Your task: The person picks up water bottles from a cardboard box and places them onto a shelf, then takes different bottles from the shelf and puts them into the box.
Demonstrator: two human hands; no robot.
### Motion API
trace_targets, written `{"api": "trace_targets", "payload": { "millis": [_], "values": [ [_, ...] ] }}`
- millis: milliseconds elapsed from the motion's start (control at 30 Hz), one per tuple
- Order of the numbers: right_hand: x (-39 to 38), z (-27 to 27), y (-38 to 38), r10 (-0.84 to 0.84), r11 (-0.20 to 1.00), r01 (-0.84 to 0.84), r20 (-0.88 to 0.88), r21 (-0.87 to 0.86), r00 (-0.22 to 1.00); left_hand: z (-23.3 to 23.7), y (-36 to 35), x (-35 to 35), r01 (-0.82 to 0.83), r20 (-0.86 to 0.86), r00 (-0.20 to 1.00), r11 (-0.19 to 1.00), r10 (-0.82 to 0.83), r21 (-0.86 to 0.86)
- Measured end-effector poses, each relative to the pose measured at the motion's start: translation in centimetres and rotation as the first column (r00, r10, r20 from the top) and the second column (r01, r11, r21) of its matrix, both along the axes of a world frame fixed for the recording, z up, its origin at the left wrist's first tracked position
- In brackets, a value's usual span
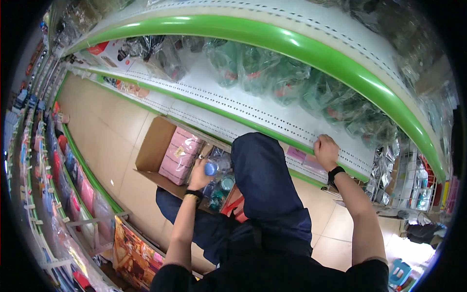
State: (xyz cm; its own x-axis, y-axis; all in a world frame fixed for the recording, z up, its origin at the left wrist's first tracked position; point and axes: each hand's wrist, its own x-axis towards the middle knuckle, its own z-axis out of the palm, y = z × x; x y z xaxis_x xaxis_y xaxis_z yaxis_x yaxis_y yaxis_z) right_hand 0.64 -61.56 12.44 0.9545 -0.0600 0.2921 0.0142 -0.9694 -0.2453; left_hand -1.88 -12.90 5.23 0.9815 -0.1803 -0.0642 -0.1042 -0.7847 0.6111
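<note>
Inside an open cardboard box (151, 148) on the floor, my left hand (198, 175) is closed on a clear bottle with a blue cap (211, 169). A pink wrapped package (181, 155) lies in the box to the left of that hand. Below the bottle are more clear and teal containers (226, 183). My right hand (326, 149) rests at the green front edge of the white shelf (262, 109), its fingers curled over the edge; whether anything is under them cannot be made out.
Green plastic-wrapped items (287, 80) line the shelf's back. A green-edged upper shelf (243, 30) arches overhead. Hanging goods (87, 194) fill racks on the left. A picture-printed box (134, 253) stands at the lower left, and a teal stool (399, 272) at the lower right.
</note>
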Motion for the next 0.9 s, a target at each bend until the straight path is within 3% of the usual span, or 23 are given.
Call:
{"api": "trace_targets", "payload": {
  "millis": [67,133,267,333,400,500,533,567,600,633,700,733,767,900],
  "values": [
    [-0.2,0.1,-0.1,-0.029,1.000,0.029,0.011,0.009,1.000,6.7,1.5,-0.1,0.054,0.086,0.995,0.997,-0.049,-0.060],
    [-0.2,0.7,0.2,-0.038,0.999,0.039,-0.038,0.023,0.999,15.3,1.7,-0.7,0.039,0.026,0.999,0.973,-0.034,-0.226],
    [-0.3,0.5,0.1,-0.023,0.999,0.022,0.030,0.029,0.999,30.3,0.8,-2.7,0.074,0.122,0.991,0.982,-0.054,-0.173],
    [-0.4,0.4,0.1,-0.021,0.999,0.021,-0.013,0.028,1.000,34.2,1.2,-2.3,0.341,0.451,0.856,0.932,-0.253,-0.126],
    [-0.7,0.5,0.2,-0.039,0.999,0.039,0.015,0.029,0.999,37.9,-0.9,-3.6,0.299,0.464,0.883,0.850,-0.074,-0.433],
    [-0.8,0.6,0.1,-0.002,0.998,0.001,0.024,0.059,1.000,42.5,-4.4,-2.3,0.450,0.734,0.670,0.728,0.108,-0.518],
    [-0.9,0.7,0.0,-0.003,0.999,0.001,0.034,0.050,0.999,43.5,-5.6,-1.5,0.522,0.769,0.615,0.642,0.172,-0.561],
    [-0.8,0.7,0.1,-0.015,0.998,0.014,0.020,0.058,1.000,43.7,-4.7,-0.9,0.467,0.666,0.708,0.549,0.237,-0.693],
    [-0.9,0.8,0.1,-0.026,0.998,0.025,0.006,0.066,1.000,44.5,-6.3,0.4,0.585,0.641,0.729,0.268,0.242,-0.766],
    [-1.0,0.9,0.2,-0.023,0.998,0.022,0.019,0.054,1.000,47.2,-10.7,1.3,0.653,0.673,0.720,0.162,0.169,-0.740],
    [-1.0,0.9,0.2,-0.026,0.998,0.025,0.013,0.063,1.000,50.4,-16.4,3.3,0.668,0.747,0.630,0.341,0.214,-0.661],
    [-0.9,0.7,0.1,-0.026,0.998,0.024,0.028,0.051,0.999,51.4,-18.5,4.1,0.688,0.779,0.591,0.372,0.210,-0.623],
    [-0.7,0.6,0.1,-0.021,0.998,0.019,0.039,0.053,0.999,51.9,-20.5,5.8,0.718,0.810,0.536,0.375,0.239,-0.586],
    [-0.8,0.1,0.1,-0.015,0.996,0.006,0.105,0.085,0.994,52.4,-26.7,9.7,0.697,0.768,0.611,0.330,0.192,-0.637]
  ]
}}
